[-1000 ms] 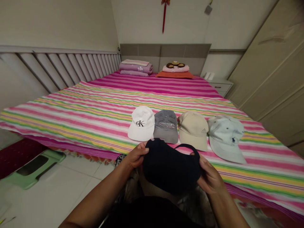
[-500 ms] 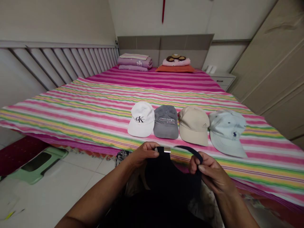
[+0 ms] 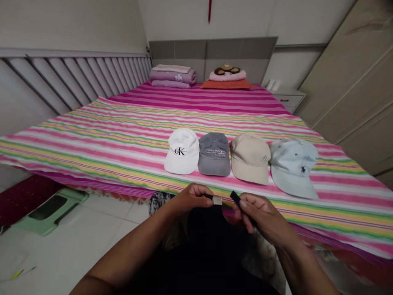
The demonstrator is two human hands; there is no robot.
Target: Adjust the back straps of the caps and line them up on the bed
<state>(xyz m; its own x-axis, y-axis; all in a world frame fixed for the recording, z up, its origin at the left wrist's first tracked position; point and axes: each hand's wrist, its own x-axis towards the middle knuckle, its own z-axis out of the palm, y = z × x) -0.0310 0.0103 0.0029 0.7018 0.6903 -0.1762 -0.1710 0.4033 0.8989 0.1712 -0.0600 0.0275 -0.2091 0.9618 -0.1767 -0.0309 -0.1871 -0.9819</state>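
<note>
**Left hand (image 3: 190,199) and right hand (image 3: 264,214) pinch a dark cap (image 3: 211,241)**

The left closes on the strap end (image 3: 208,198) with its metal slider (image 3: 217,200); the right pinches the loose strap tip (image 3: 236,198) just beside it. The cap hangs below them. Beyond, a white cap (image 3: 181,151), grey cap (image 3: 214,154), beige cap (image 3: 250,159) and pale blue cap (image 3: 293,168) sit in a row on a striped bedsheet (image 3: 92,139).

This is a bedroom in a home: a wide bed (image 3: 123,139) with a striped sheet, padded headboard (image 3: 211,51), folded bedding (image 3: 172,76), a pillow (image 3: 227,84), a bedside cabinet (image 3: 288,99), wardrobe doors (image 3: 346,73) and a tiled floor (image 3: 101,229).
</note>
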